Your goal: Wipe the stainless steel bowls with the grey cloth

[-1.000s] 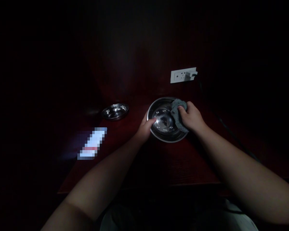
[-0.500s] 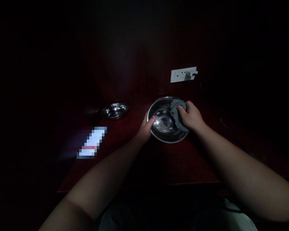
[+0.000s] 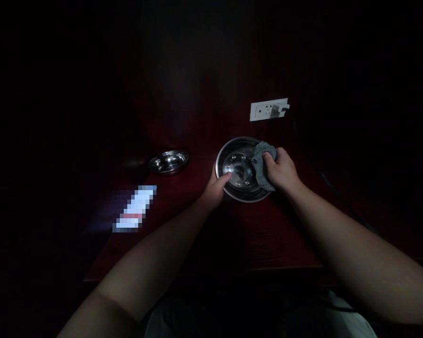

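A steel bowl (image 3: 237, 165) is tilted toward me on the dark red table (image 3: 268, 234). My left hand (image 3: 215, 188) grips its near-left rim, thumb inside the bowl. My right hand (image 3: 282, 170) is closed on a grey cloth (image 3: 260, 162) pressed against the bowl's right inner wall. The room is very dark.
A second, smaller steel bowl (image 3: 168, 162) sits to the left. A bright blurred rectangular object (image 3: 136, 209) lies at the table's left. A white wall socket (image 3: 268, 110) with a plug and a dark cord stands behind the bowl. The table's front edge is close to my body.
The bowl has tipped up and shifted slightly away from me. My right hand with the cloth has moved a little up along the bowl's right side.
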### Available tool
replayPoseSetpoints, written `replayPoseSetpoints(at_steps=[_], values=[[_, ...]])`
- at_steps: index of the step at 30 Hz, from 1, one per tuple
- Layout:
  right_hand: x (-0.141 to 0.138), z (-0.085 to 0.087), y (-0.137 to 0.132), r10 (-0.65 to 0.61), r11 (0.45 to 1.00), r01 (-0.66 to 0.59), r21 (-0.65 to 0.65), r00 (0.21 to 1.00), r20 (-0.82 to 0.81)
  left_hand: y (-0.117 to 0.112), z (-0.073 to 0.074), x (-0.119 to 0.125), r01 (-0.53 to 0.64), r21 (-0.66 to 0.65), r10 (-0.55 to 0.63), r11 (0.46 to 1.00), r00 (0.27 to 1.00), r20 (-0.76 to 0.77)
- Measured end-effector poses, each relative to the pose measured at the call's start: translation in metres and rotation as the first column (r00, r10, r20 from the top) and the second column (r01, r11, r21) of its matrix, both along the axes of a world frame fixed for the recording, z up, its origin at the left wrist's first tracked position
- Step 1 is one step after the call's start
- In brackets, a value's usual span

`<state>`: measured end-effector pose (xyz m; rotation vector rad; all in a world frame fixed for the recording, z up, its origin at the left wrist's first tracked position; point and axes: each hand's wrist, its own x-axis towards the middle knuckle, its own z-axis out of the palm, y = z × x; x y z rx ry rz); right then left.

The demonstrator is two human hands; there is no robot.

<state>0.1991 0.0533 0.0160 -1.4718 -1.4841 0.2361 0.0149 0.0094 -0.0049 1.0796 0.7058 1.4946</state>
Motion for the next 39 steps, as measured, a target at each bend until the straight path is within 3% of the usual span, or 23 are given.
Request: replayPoseSetpoints(at_steps=[5,10,21,30,39], values=[[0.001,-0.001,0.0,0.024,0.999,-0.024,0.035,1.0,0.01,0.0,0.005,-0.001,-0.071,-0.067,0.069,0.995,0.997,-0.02],[0.001,0.002,-0.002,0.04,0.998,-0.041,0.047,0.999,0.033,-0.002,0.009,-0.003,-0.064,-0.086,0.062,0.994,0.997,-0.036],[0.001,0.003,-0.003,0.064,0.997,-0.066,0.048,0.997,0.042,-0.003,0.007,-0.007,0.053,0.01,-0.052,0.999,0.996,-0.07],[0.001,0.0,0.0,-0.015,0.997,0.016,0.069,1.0,-0.02,-0.01,0.007,-0.005,0.076,0.223,-0.038,0.972,0.985,-0.166],[-0.002,-0.003,0.0,0.061,0.998,-0.06,0.019,0.996,-0.071,0.0,0.001,-0.003,-0.016,0.047,0.02,0.999,0.996,-0.089]])
